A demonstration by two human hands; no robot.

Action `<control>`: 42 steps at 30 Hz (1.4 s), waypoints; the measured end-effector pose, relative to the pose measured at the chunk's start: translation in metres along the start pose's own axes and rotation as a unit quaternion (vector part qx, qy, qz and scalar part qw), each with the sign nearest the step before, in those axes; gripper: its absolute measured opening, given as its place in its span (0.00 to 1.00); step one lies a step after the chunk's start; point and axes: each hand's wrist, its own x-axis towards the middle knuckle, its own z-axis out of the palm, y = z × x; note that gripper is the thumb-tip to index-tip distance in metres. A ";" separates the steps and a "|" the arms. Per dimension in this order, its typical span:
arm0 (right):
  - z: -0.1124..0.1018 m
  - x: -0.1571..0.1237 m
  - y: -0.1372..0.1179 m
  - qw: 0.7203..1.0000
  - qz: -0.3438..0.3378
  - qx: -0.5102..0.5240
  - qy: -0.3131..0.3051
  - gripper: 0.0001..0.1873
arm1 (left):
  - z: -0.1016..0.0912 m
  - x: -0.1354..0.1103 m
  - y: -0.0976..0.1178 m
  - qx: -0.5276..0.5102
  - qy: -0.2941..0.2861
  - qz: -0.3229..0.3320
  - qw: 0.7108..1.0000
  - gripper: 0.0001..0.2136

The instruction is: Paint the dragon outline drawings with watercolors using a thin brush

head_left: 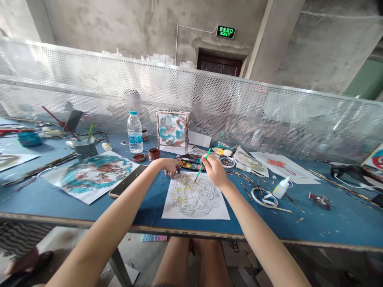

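Note:
In my right hand (pixel 213 168) is a thin green paintbrush (pixel 204 163), gripped like a pen, its tip on a sheet of paper (pixel 196 213). The sheet bears a detailed black line drawing, with yellow-olive paint over its upper left part. My left hand (pixel 171 166) is closed, its fingers curled down at the sheet's top left corner; their exact contact is partly hidden. Just behind the sheet lies a paint palette (pixel 190 164) with yellow and dark patches, partly covered by my hands. An open jar of brown paint (pixel 154 154) stands behind my left wrist, beside its lid (pixel 139 157).
Left of my left arm are a phone (pixel 127 183), a painted turquoise-brown picture (pixel 97 175) and a cup of grey water (pixel 84 148). A water bottle (pixel 135 133) and a framed painting (pixel 173 129) stand behind. Right are a glue bottle (pixel 281 188), a white ring (pixel 265 198) and scattered twigs.

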 end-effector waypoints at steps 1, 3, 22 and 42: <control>0.001 0.000 0.000 1.000 0.002 0.010 -0.002 0.16 | 0.000 0.000 0.000 -0.001 0.000 0.000 1.000 0.27; 0.003 -0.001 -0.002 1.000 0.002 0.024 -0.012 0.16 | 0.000 0.000 0.000 -0.004 0.000 -0.003 1.000 0.27; 0.002 -0.002 -0.007 0.999 0.003 0.029 -0.014 0.16 | 0.000 0.001 -0.001 0.003 -0.001 0.006 1.000 0.28; 0.000 0.000 -0.006 0.997 0.018 0.056 -0.040 0.17 | 0.000 -0.001 0.001 0.001 0.000 0.003 1.000 0.27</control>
